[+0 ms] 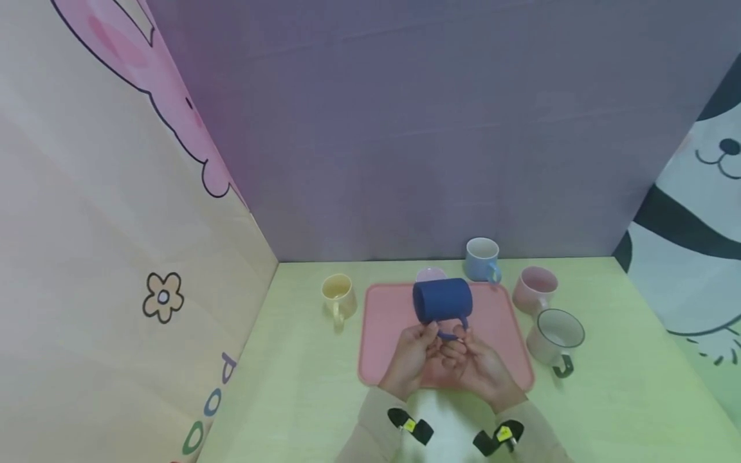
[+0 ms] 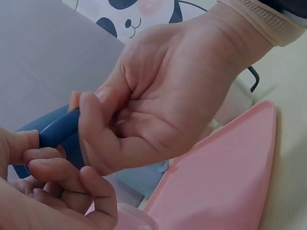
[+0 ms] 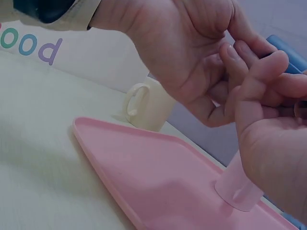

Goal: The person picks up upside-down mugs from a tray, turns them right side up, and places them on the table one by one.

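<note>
A dark blue mug [image 1: 442, 299] is held on its side over the pink tray [image 1: 379, 347], its handle turned toward me. My left hand [image 1: 408, 357] pinches the handle near its left end between thumb and fingers. At the handle's right part, the thumb and fingers of my right hand [image 1: 486, 370] pinch it too. Both hands come close together around the handle [image 2: 60, 128] in the left wrist view. Partly hidden behind the blue mug, a pale pink cup [image 1: 431, 274] shows its top; in the right wrist view this cup [image 3: 237, 189] stands on the tray.
Left of the tray stands a yellow mug [image 1: 339, 297]. A light blue mug [image 1: 482, 260] is at the back edge. To the right are a pink mug [image 1: 534, 289] and a white mug [image 1: 556, 337] with a dark rim and handle. A grey-purple wall [image 1: 370, 161] rises behind.
</note>
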`<action>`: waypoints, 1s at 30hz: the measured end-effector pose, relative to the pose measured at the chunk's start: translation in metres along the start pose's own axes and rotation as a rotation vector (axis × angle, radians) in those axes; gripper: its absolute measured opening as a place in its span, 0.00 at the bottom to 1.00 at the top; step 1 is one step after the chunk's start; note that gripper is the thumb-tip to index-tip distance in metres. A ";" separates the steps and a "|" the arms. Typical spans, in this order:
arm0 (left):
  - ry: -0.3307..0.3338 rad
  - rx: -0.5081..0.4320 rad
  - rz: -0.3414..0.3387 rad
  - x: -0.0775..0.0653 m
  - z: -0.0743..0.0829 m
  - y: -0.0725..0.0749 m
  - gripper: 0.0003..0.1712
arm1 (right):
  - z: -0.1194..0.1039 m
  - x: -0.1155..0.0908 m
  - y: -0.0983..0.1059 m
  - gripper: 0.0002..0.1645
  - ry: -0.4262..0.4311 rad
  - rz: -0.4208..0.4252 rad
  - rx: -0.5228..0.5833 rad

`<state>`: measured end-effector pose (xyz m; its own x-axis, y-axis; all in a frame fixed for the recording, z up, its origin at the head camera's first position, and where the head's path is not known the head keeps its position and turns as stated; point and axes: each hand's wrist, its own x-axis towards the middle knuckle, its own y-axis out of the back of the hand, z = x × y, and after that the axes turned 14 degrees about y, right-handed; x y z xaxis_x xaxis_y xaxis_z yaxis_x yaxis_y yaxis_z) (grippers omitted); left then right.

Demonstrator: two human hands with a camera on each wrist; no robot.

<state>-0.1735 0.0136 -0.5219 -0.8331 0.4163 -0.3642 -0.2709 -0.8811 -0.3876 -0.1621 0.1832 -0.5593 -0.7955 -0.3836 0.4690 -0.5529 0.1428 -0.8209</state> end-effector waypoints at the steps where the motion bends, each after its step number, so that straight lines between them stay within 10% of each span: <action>1: -0.002 0.007 0.003 0.000 0.001 0.000 0.21 | 0.000 0.000 0.001 0.32 -0.002 -0.002 -0.008; 30: -0.140 0.215 0.107 -0.003 0.006 0.001 0.19 | -0.005 -0.010 0.002 0.31 -0.111 0.153 -0.290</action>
<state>-0.1738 0.0102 -0.5160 -0.9168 0.2964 -0.2675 -0.2614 -0.9520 -0.1590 -0.1569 0.1923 -0.5641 -0.8517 -0.4321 0.2965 -0.4894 0.4534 -0.7450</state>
